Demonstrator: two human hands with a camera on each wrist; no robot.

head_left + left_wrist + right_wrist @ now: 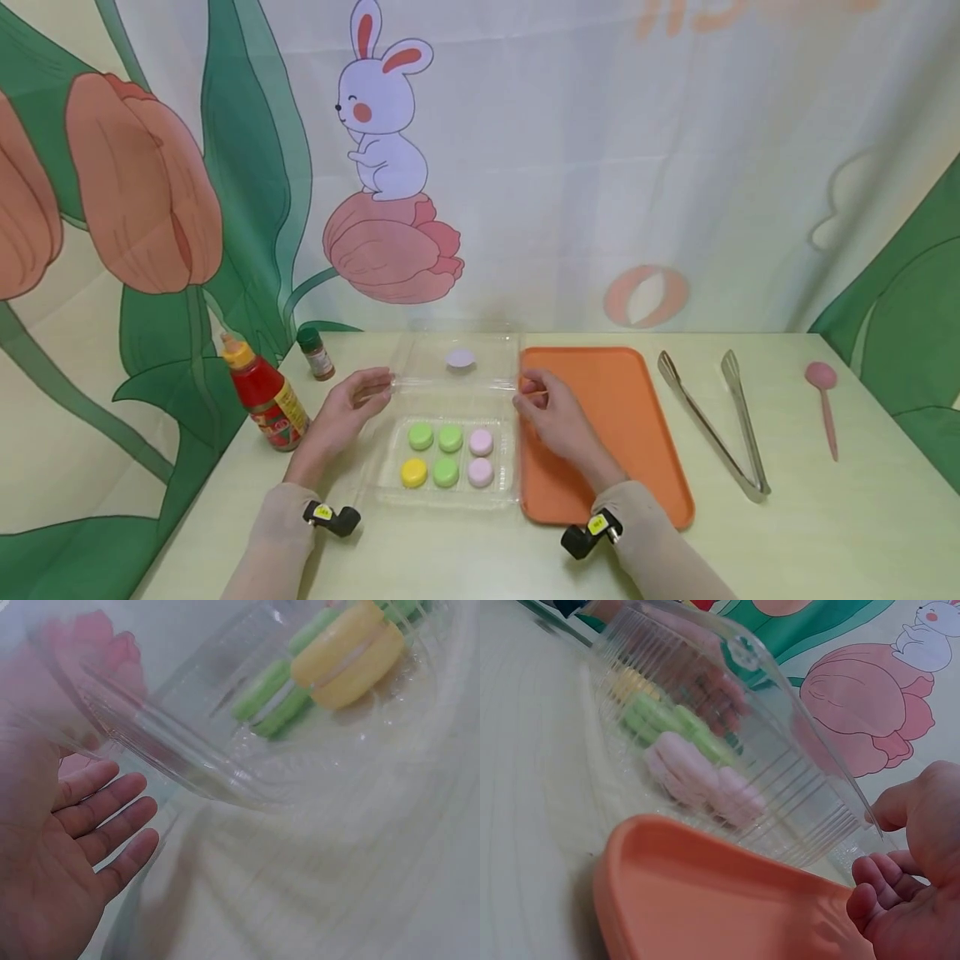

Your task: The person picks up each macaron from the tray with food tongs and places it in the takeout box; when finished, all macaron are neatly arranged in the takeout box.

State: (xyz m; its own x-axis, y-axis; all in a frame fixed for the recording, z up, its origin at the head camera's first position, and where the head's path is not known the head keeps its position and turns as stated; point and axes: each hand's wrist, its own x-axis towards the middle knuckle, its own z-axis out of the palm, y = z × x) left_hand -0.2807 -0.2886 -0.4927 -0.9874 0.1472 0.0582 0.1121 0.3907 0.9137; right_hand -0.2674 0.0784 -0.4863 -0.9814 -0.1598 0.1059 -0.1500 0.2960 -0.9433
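A clear plastic clamshell box (442, 497) lies on the table with its lid (423, 362) raised at the back. Inside sit several macarons: green (446, 472), pale pink (481, 473) and one yellow (414, 472). At the left side, near the hinge, my left hand (348, 412) holds the plastic edge; its thumb is partly hidden behind the plastic and the other fingers (124, 817) extend loosely. Opposite it, my right hand (555, 417) pinches the edge, thumb above and fingers curled beneath. A small pale oval (461, 360) shows at the lid.
An orange tray (607, 433) lies right beside the box, under my right forearm. Farther right are metal tongs (720, 442) and a pink spoon (822, 392). On the left stand a red sauce bottle (268, 400) and a green-capped jar (316, 354). A printed curtain (562, 167) hangs behind.
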